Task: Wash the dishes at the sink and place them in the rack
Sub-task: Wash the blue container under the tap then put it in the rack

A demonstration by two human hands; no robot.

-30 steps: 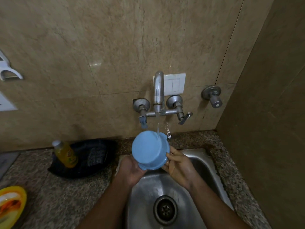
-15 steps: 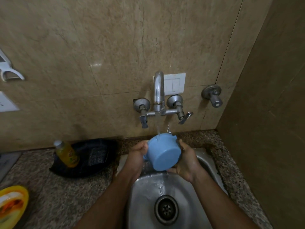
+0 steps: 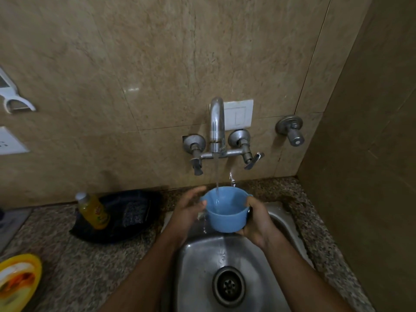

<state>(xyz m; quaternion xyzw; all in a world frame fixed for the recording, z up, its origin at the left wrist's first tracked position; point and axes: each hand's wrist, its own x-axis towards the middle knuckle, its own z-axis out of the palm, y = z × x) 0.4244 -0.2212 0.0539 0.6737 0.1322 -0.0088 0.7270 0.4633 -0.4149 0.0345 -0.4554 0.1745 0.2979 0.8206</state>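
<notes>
A light blue plastic cup (image 3: 227, 216) is held upright over the steel sink (image 3: 200, 262), right under the running tap (image 3: 216, 124). The stream of water falls into the cup's mouth and some spills over its left side. My right hand (image 3: 256, 224) grips the cup from the right and below, thumb at the rim. My left hand (image 3: 190, 207) is against the cup's left side with its fingers loosely spread by the rim. No rack is in view.
A yellow dish-soap bottle (image 3: 93, 210) leans on a black tray (image 3: 126, 216) on the granite counter, left of the sink. A yellow plate (image 3: 19, 280) is at the bottom left edge. Walls close off the back and right.
The cup was bottom-up toward me, then on its side, and is now upright with its mouth under the stream. Both hands shifted around it while turning it.
</notes>
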